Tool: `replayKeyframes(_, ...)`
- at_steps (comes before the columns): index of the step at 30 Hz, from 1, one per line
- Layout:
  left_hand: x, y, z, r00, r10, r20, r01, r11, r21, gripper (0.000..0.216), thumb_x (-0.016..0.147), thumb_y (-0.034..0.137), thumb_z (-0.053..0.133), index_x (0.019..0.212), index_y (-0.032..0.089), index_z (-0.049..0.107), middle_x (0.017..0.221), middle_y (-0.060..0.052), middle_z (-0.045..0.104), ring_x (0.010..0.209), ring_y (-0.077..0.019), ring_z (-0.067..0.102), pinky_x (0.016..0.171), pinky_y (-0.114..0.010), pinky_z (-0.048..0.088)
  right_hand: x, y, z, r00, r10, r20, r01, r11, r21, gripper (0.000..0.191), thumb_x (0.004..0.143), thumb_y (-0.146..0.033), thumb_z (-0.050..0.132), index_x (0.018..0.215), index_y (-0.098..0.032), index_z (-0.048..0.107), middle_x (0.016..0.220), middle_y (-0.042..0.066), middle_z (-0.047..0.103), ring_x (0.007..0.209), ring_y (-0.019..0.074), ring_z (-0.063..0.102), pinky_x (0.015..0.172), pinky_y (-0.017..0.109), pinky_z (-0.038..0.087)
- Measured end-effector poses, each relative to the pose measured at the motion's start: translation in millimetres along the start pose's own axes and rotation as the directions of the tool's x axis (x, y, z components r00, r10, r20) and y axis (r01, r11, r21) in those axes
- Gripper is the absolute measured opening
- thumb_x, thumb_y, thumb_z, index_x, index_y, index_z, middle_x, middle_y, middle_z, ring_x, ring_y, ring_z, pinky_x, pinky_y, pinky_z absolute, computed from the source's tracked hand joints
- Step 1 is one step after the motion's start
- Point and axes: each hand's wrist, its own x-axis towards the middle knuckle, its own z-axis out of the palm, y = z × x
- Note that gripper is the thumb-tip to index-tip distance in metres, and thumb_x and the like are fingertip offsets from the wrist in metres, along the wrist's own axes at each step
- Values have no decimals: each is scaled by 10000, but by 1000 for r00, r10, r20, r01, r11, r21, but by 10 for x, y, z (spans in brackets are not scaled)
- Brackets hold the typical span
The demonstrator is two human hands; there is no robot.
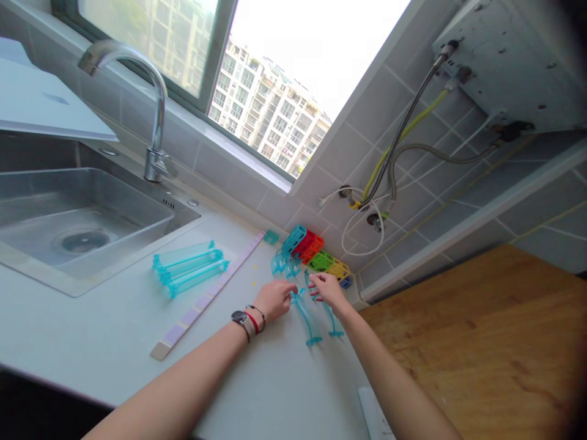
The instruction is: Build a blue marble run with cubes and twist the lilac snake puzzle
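My left hand (274, 300), with a watch and bracelets at the wrist, has its fingers curled at the upper end of a translucent blue curved track piece (308, 321). Close to its right, my right hand (326, 289) has loosely bent fingers, slightly apart, over the upper part of a second blue curved piece (333, 321). Whether those fingers touch it I cannot tell. Just beyond both hands lie more clear blue curved parts (285, 264). Against the wall stands a row of coloured plastic blocks, among them a red block (307, 244), a green block (321, 261) and a yellow block (340, 269).
Several long blue troughs (190, 266) lie on the white counter (257, 391), left of a purple-and-white strip (208, 299). A steel sink (137, 247) with a tap (158, 122) is further left. Hoses (389, 162) hang at the right wall, above a wooden board (458, 342).
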Motion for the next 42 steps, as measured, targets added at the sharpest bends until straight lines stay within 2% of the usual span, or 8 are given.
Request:
replayKeyframes(7, -22, -2, -18, 996, -69, -61, 84, 951, 297, 301, 841, 79, 510, 877, 210, 779, 916, -133, 720, 954, -306, 606, 831, -439, 442, 283, 101, 7, 997, -38, -60, 29, 991, -131, 237, 916, -352, 623, 947, -132, 706, 871, 95, 763, 559, 129, 669, 461, 190, 465)
replayKeyframes(11, -34, 14, -59, 985, -100, -141, 145, 921, 362, 247, 838, 89, 532, 819, 184, 759, 974, -158, 695, 967, -316, 582, 812, -444, 427, 458, 38, 122, 989, -132, -67, 111, 961, -254, 214, 885, -321, 640, 946, -145, 746, 857, 87, 776, 718, 192, 726, 612, 254, 542)
replayKeyframes(18, 12, 53, -101, 969, -17, -247, 96, 946, 311, 232, 866, 98, 530, 963, 218, 703, 1056, -85, 692, 1050, -272, 563, 865, -399, 436, 689, -142, 429, 956, -284, -77, 225, 873, -434, 410, 793, -326, 748, 1164, -153, 730, 1214, 159, 729, 1157, 283, 670, 996, 335, 482)
replayKeyframes(21, 23, 30, -83, 958, 55, -283, 11, 974, 227, 261, 839, 51, 523, 952, 216, 691, 1011, -67, 705, 1041, -258, 570, 899, -386, 442, 724, -174, 539, 956, -284, -77, 218, 860, -461, 440, 769, -354, 766, 1162, -158, 736, 1218, 169, 730, 1175, 304, 666, 973, 332, 493)
replayKeyframes(26, 21, -23, -57, 943, 81, -322, -26, 985, 173, 223, 831, 52, 537, 903, 210, 677, 937, -69, 705, 967, -254, 595, 882, -390, 464, 691, -192, 567, 961, -262, -94, 193, 869, -455, 250, 724, -305, 763, 934, -172, 790, 985, 154, 790, 1013, 311, 730, 853, 318, 527)
replayKeyframes(32, 29, -20, -64, 923, 97, -372, -67, 993, 95, 179, 875, 88, 525, 912, 203, 656, 923, -67, 704, 965, -245, 616, 890, -391, 487, 453, -187, 315, 941, -299, -161, 229, 908, -350, 179, 747, -291, 705, 854, -162, 768, 903, 140, 787, 923, 286, 736, 829, 334, 540)
replayKeyframes(37, 50, 41, -62, 924, 21, -381, -76, 989, -129, 196, 987, 300, 497, 1074, 189, 633, 957, -67, 713, 886, -202, 670, 806, -335, 542, -78, -120, 80, 918, -372, -134, 351, 923, -156, 370, 848, -450, 631, 1049, -155, 728, 1008, 114, 781, 926, 250, 736, 799, 326, 581)
replayKeyframes(42, 36, 149, 16, 992, -122, -13, 85, 756, -649, 377, 900, 519, 602, 1094, 195, 601, 857, -34, 697, 655, -169, 666, 522, -263, 531, -781, 44, 80, 901, -410, -141, 431, 884, 183, 424, 817, -489, 722, 1076, -153, 726, 1059, 147, 761, 1004, 294, 714, 827, 363, 592)
